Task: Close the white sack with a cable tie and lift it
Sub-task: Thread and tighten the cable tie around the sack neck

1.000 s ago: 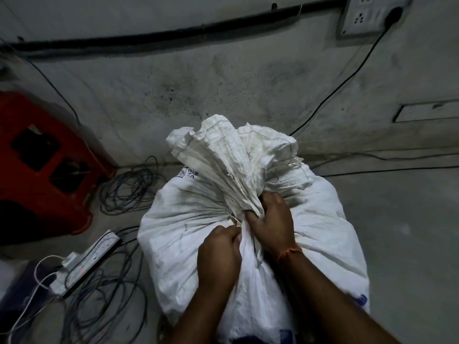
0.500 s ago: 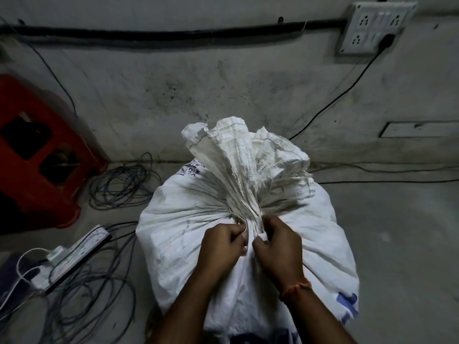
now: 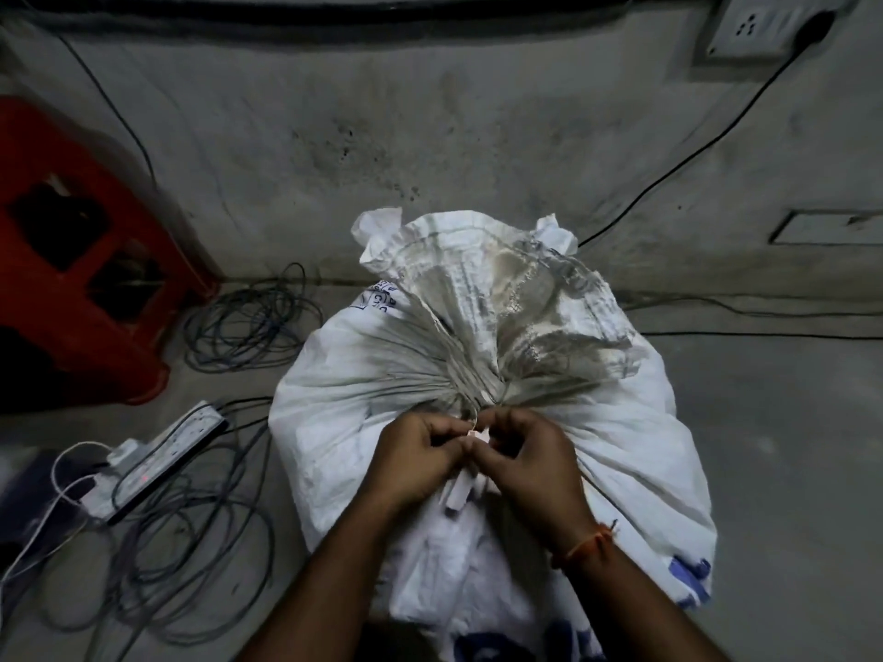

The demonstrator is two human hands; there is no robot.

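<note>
A full white woven sack [image 3: 363, 422] stands on the floor before me, its mouth gathered into a fanned-out bunch at the top. A thin white cable tie [image 3: 478, 434] circles the gathered neck and its ends meet just in front of it. My left hand [image 3: 420, 458] pinches one end of the tie. My right hand [image 3: 530, 463], with an orange thread on its wrist, pinches the other end. The two hands touch at the fingertips, just below the neck. A white strip hangs down between the hands.
A red plastic stool [image 3: 81, 260] stands at the left against the wall. Coiled dark cables [image 3: 248, 327] and a power strip [image 3: 157, 463] lie on the floor to the sack's left. A wall socket [image 3: 764, 26] with a black cord is at the upper right.
Both hands have let go of the bunched sack neck and drawn slightly toward me, now pinching the tie's ends. The bunched top has fanned out wider.
</note>
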